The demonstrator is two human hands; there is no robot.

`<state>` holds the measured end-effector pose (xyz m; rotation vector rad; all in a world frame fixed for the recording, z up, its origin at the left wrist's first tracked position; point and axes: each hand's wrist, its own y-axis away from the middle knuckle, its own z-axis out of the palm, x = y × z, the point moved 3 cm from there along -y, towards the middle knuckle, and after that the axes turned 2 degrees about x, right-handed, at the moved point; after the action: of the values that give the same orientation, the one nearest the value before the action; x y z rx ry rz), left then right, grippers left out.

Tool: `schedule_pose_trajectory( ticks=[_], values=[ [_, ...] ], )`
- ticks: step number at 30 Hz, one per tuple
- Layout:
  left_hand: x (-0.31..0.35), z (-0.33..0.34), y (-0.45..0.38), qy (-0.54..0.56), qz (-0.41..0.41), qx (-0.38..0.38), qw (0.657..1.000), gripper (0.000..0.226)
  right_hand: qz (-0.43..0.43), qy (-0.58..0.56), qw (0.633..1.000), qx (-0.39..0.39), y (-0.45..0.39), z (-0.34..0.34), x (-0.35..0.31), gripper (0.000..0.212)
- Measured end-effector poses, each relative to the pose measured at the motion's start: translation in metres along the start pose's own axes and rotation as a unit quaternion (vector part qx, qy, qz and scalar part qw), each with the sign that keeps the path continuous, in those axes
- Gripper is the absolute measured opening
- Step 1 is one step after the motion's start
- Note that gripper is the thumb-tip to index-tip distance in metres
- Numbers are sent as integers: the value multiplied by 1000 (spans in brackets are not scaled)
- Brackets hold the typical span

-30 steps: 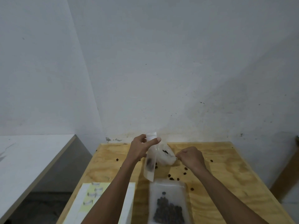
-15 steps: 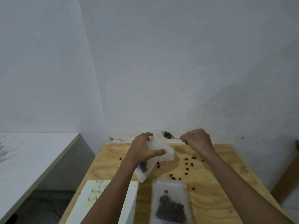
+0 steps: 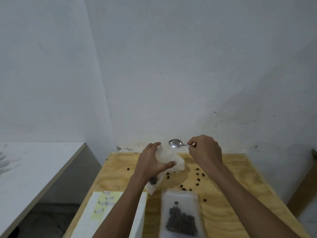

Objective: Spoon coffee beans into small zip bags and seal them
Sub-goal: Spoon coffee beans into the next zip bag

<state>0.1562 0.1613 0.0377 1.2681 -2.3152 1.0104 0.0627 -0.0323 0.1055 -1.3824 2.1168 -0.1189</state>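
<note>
L hand (image 3: 151, 164) grip wrapped round small zip bag (image 3: 163, 158); R hand (image 3: 205, 150) pinches spoon (image 3: 175, 143), bowl looks empty; bag's limp, slick w/ few beans; best held near mouth.

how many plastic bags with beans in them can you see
2. One small zip bag is gripped in the left hand, beans at its bottom. One larger bag lies flat on the table near the camera. Others may be hidden.

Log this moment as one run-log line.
left hand: grips small zip bag | right hand: pinches spoon, empty | beans spilled
</note>
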Motion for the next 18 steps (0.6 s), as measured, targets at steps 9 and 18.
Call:
schedule_pose_trajectory(
  ticks=[9, 18],
  values=[
    [4, 20, -6, 162, -109, -43, 980, 96, 30, 83, 989, -120, 26, 64, 41, 26],
    [21, 34, -33, 343, -170, -35, 923, 61, 100, -144, 955, -241, 22, 76, 54, 19]
  ],
)
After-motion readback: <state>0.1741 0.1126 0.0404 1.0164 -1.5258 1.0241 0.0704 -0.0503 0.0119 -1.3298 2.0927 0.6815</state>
